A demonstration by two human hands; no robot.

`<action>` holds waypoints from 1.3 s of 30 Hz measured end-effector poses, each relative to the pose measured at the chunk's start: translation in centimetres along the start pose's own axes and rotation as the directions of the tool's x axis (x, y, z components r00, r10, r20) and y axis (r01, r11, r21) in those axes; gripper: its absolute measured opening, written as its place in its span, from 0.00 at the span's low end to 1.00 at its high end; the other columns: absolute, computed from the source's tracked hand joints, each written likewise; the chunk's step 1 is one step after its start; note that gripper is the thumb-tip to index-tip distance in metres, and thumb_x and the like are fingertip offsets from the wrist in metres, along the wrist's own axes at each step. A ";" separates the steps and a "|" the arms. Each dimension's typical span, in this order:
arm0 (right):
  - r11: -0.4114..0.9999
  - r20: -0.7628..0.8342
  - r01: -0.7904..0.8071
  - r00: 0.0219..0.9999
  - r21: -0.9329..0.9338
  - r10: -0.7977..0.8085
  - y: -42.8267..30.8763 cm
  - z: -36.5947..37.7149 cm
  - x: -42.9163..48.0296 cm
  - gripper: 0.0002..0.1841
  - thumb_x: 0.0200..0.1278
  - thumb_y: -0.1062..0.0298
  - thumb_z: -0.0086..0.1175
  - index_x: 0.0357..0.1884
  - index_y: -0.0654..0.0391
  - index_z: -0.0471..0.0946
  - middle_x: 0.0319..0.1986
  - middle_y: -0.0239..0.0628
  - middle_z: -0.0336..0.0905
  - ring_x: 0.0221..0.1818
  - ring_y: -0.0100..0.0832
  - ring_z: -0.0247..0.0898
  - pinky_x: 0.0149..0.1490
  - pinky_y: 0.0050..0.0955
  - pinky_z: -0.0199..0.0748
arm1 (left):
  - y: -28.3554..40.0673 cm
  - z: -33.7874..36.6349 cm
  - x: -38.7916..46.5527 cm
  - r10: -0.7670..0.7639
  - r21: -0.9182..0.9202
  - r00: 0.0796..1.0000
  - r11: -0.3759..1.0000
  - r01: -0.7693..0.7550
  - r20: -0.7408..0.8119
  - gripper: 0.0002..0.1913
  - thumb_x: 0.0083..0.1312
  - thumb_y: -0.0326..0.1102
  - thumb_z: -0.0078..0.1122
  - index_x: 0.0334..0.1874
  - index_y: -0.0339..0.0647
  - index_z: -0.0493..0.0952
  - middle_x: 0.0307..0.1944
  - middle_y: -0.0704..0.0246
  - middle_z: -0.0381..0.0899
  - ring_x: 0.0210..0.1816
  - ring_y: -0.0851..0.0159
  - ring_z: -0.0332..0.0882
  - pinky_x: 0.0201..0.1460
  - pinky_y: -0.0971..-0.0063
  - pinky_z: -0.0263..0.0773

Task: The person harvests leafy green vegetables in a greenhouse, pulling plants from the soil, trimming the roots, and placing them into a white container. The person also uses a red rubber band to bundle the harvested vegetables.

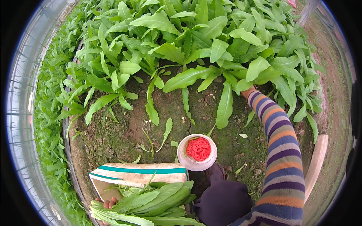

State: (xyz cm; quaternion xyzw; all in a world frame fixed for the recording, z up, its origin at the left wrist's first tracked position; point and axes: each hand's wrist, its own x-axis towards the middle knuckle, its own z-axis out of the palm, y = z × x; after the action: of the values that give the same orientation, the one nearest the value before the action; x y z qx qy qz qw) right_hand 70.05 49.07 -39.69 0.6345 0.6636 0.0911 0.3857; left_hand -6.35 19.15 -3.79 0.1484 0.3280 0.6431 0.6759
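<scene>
At the lower left, my left hand [109, 202] curls its fingers around a bunch of long cut green leaves [158, 199], probably leaf lettuce. The bunch lies over a white foam box [141, 172] with a teal stripe. My right arm, in a striped sleeve, reaches forward to the leafy plants growing in the bed [186, 39]. Leaves cover most of my right hand [247, 91]; only part near the wrist shows, low at a plant's base, and its fingers are hidden. Between my arms stands a white plastic tub [181, 149] holding a tangle of red bands [198, 149].
Loose leaves [166, 132] lie on the mossy soil [135, 127]. My dark-clad knee [224, 200] is beside the box. A wooden board [316, 163] edges the bed at right, by a dirt path [335, 107]. Another planted row [51, 135] runs along the left, near greenhouse sheeting [21, 113].
</scene>
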 end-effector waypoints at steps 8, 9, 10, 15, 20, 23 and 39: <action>0.928 -0.258 0.024 0.963 0.372 0.079 8.2 -1.4 3.4 0.32 0.74 0.56 0.45 0.77 0.54 0.61 0.72 0.37 0.60 0.74 0.46 0.50 0.74 0.53 0.45 | -5.3 2.6 0.4 0.253 0.103 0.934 0.953 -0.286 0.252 0.51 0.61 0.56 0.68 0.81 0.45 0.51 0.53 0.66 0.77 0.54 0.58 0.76 0.83 0.48 0.43; 0.926 -0.282 0.045 0.957 0.376 0.068 8.3 -1.3 4.0 0.32 0.74 0.56 0.46 0.77 0.54 0.62 0.71 0.38 0.60 0.73 0.46 0.51 0.73 0.53 0.46 | -5.9 3.2 0.2 0.294 0.103 0.932 0.941 -0.321 0.213 0.51 0.59 0.58 0.66 0.81 0.44 0.52 0.52 0.64 0.77 0.53 0.56 0.77 0.83 0.46 0.45; 0.923 -0.295 0.061 0.954 0.380 0.059 8.1 -1.0 4.6 0.32 0.73 0.56 0.46 0.77 0.54 0.62 0.71 0.38 0.61 0.73 0.47 0.52 0.72 0.53 0.47 | -6.3 3.8 0.2 0.322 0.128 0.934 0.931 -0.342 0.154 0.52 0.57 0.59 0.66 0.80 0.42 0.54 0.50 0.62 0.78 0.52 0.55 0.78 0.81 0.43 0.49; 0.932 -0.266 0.126 0.963 0.340 -0.033 6.6 1.7 5.0 0.31 0.72 0.57 0.47 0.75 0.54 0.63 0.67 0.40 0.64 0.69 0.48 0.56 0.68 0.54 0.51 | -6.9 6.7 0.3 0.380 0.208 0.923 0.909 -0.360 -0.062 0.50 0.56 0.61 0.65 0.76 0.36 0.61 0.45 0.54 0.79 0.47 0.49 0.80 0.75 0.37 0.60; 0.916 -0.201 0.214 0.968 0.340 -0.151 3.9 4.0 0.4 0.30 0.71 0.57 0.49 0.74 0.55 0.65 0.63 0.43 0.68 0.65 0.50 0.60 0.64 0.54 0.56 | -6.7 7.5 0.6 0.370 0.206 0.928 0.912 -0.355 -0.039 0.50 0.55 0.63 0.65 0.74 0.35 0.61 0.45 0.54 0.80 0.48 0.50 0.81 0.76 0.38 0.60; 0.900 -0.166 0.264 0.962 0.347 -0.218 2.2 4.4 -3.7 0.30 0.71 0.57 0.49 0.73 0.55 0.66 0.61 0.44 0.70 0.62 0.51 0.63 0.62 0.54 0.59 | -6.6 7.2 0.3 0.333 0.076 0.938 0.942 -0.327 -0.099 0.52 0.45 0.53 0.71 0.72 0.31 0.64 0.46 0.50 0.82 0.47 0.47 0.83 0.78 0.41 0.55; 0.760 -0.170 0.603 0.798 0.241 -0.579 0.7 -2.4 -19.4 0.28 0.68 0.58 0.54 0.68 0.57 0.70 0.49 0.52 0.80 0.50 0.57 0.76 0.50 0.56 0.73 | -4.2 4.9 -9.7 0.514 -0.122 0.854 0.856 -0.503 0.086 0.48 0.50 0.47 0.69 0.74 0.33 0.62 0.53 0.49 0.81 0.57 0.47 0.81 0.78 0.42 0.58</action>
State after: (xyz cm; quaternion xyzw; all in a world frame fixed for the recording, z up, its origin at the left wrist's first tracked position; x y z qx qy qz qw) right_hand 67.06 32.38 -29.92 0.4367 0.8515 -0.1039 0.2711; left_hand 0.41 10.28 -0.33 0.2343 0.2065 0.8041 0.5058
